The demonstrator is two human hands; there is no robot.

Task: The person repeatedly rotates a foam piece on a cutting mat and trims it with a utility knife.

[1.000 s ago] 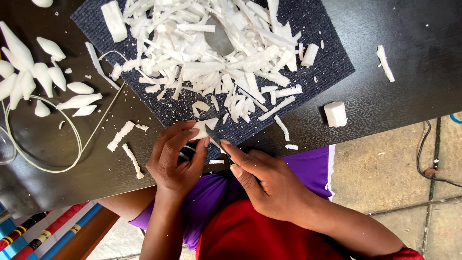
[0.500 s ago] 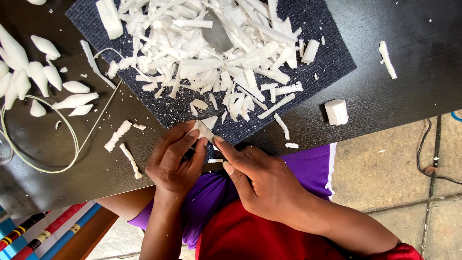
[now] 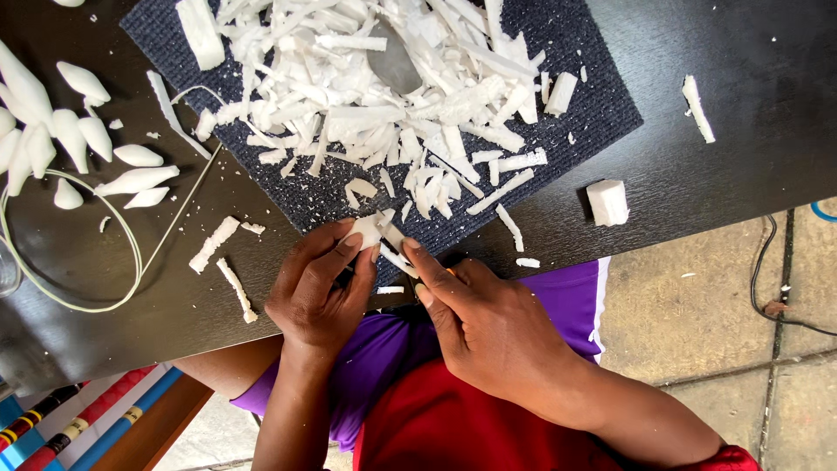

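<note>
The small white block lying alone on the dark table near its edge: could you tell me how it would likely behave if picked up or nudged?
The white block looks like the foam-like material of the shavings heaped on the mat, so it is probably very light. Its flat, squarish faces suggest it would slide rather than roll. The crumbly offcuts hint that it dents or breaks easily.

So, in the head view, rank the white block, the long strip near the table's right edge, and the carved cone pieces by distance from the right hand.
1. White block: nearest the right hand, up-right of it.
2. Long strip: farther, upper right.
3. Cone pieces: farthest, far left.
</note>
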